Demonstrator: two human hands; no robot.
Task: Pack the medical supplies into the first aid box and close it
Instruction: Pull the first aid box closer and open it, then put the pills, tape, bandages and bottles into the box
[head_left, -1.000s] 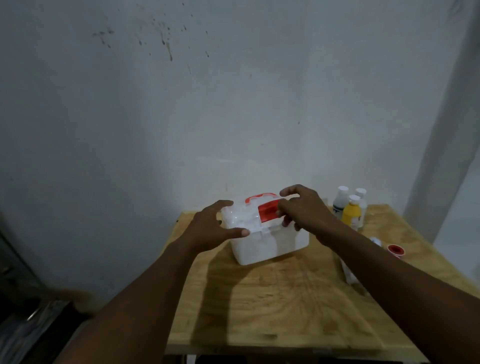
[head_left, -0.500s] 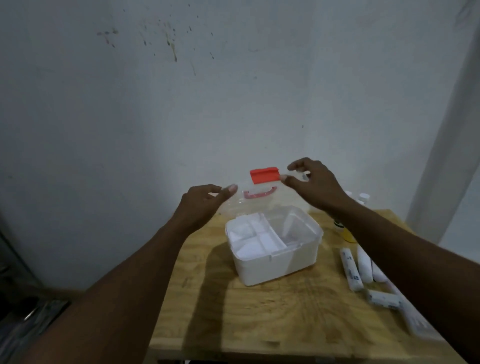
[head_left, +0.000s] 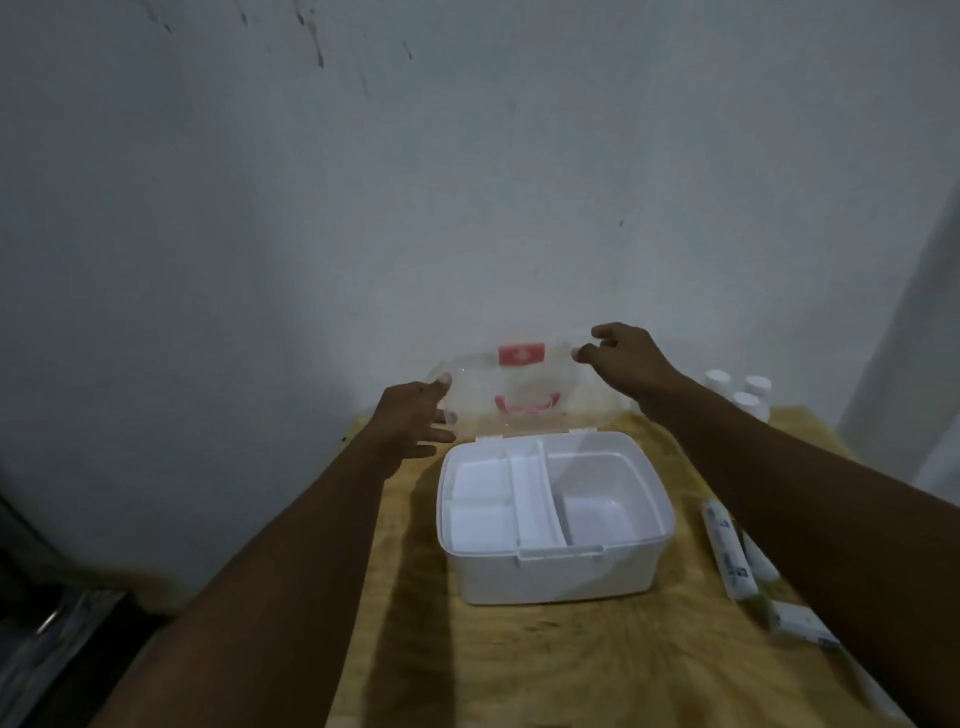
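Since half a second ago the clear lid (head_left: 467, 387) has swung further back and now stands open at 12 o'clock, its red latch (head_left: 521, 354) uppermost. The white first aid box (head_left: 556, 577) sits mid-table (head_left: 571, 670), with nothing packed yet.

Your left hand (head_left: 410, 421) is at the lid's 9 o'clock edge, fingers (head_left: 441, 434) spread and straight. Your right hand (head_left: 628, 364) is at its 2 o'clock corner, fingers loosely curled. Through the clear plastic I cannot tell whether they pinch the rim.

Bandage rolls (head_left: 727, 558) lie at 3 o'clock of the box and bottles (head_left: 745, 400) at 1 o'clock. The rolls look light and soft, so grip each round its middle.
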